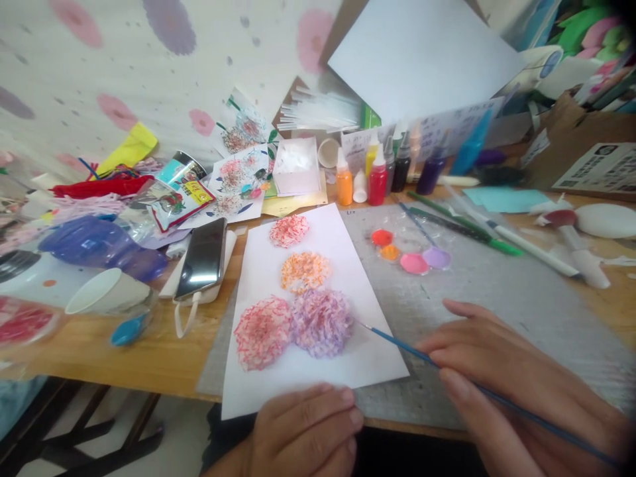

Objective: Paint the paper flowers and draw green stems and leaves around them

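Table (149, 358): wooden, runs across the frame; its left and right ends are cut off, and clutter covers much of the upper half. A grey mat (497, 291) lies on it at centre right; its lower right corner goes under the right hand.

White sheet (348, 265): lies at centre, partly on the mat, lower edge overhanging the table's near edge. It carries four dabbed blooms: red at top, orange below it, red and purple side by side lowest.

Right hand (501, 384), lower right: wrist cut off by the frame. Fingers closed in a pen grip on a thin blue paintbrush (397, 343). The handle runs down-right and blurs out near the corner. The tip sits at the right edge of the purple bloom (322, 322); actual contact is too fine to make out.

Left hand (303, 430), bottom centre: fingers curled, holding nothing, fingertips resting on the sheet's lower edge. Palm and wrist are cut off.

Paint puddles (410, 255) in red, orange, pink and purple sit on the mat, right of the sheet. Paint bottles (377, 179) stand upper centre; labels unreadable. A phone (203, 258) lies left of the sheet, screen dark.
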The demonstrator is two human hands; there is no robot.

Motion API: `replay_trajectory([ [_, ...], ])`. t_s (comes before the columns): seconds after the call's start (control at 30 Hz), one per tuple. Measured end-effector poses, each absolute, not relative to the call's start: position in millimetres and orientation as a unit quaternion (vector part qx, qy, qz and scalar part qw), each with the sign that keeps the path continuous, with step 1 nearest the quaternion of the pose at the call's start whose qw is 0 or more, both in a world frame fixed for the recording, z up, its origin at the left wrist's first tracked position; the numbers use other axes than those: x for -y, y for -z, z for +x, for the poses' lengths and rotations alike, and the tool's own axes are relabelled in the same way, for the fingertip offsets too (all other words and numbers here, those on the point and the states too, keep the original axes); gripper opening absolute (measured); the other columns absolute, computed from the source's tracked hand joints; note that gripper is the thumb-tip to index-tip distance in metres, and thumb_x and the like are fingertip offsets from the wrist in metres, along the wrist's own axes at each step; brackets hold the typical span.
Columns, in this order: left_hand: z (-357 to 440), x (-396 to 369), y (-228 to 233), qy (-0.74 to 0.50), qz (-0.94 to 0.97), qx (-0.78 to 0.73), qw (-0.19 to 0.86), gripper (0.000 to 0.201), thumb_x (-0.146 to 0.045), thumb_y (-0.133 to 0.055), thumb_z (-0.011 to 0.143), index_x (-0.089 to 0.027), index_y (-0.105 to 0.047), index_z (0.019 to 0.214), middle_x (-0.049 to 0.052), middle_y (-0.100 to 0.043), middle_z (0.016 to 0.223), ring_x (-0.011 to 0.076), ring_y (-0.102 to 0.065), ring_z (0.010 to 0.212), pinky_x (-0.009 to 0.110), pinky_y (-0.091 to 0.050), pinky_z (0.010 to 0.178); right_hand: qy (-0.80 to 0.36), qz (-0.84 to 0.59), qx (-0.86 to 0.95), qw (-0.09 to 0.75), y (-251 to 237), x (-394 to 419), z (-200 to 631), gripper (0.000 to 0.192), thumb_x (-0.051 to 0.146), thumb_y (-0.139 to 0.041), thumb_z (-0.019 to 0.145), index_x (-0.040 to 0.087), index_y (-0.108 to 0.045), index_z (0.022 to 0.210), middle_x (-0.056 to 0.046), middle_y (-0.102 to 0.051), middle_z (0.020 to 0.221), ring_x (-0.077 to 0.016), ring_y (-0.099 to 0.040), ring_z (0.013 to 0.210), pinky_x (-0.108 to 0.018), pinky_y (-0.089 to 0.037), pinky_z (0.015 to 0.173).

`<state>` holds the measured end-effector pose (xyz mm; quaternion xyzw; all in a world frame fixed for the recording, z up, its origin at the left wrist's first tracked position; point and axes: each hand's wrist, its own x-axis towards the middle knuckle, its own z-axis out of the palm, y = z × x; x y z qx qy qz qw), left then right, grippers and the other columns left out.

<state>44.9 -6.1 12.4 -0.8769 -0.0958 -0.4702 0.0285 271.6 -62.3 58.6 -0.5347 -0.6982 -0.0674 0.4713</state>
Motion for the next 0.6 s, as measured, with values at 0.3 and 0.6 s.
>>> replay_trajectory([
  [0.3,36,14,-24,0.384,-0.919,0.084,-0.005,0.017,-0.010,-0.053,0.084,-0.012,-0.070,0.084,0.004,-0.077,0.096,0.0184,-0.067,0.108,0.031,-0.058,0.094,0.044,-0.607,0.564,0.559,-59,73,276,0.011,0.016,-0.056,0.086,0.021,-0.064,0.090,-0.002,-0.071,0.089,-0.0196,-0.069,0.094,-0.035,-0.053,0.089],
  [0.6,-17,36,-36,0.412,-0.891,0.188,0.024,0.029,-0.002,-0.055,0.078,-0.013,-0.068,0.101,0.009,-0.072,0.101,0.0210,-0.062,0.112,0.040,-0.053,0.100,0.089,-0.647,0.395,0.646,-36,53,321,0.024,0.039,-0.058,0.087,0.017,-0.064,0.093,-0.004,-0.067,0.079,-0.0187,-0.066,0.072,-0.035,-0.050,0.068],
])
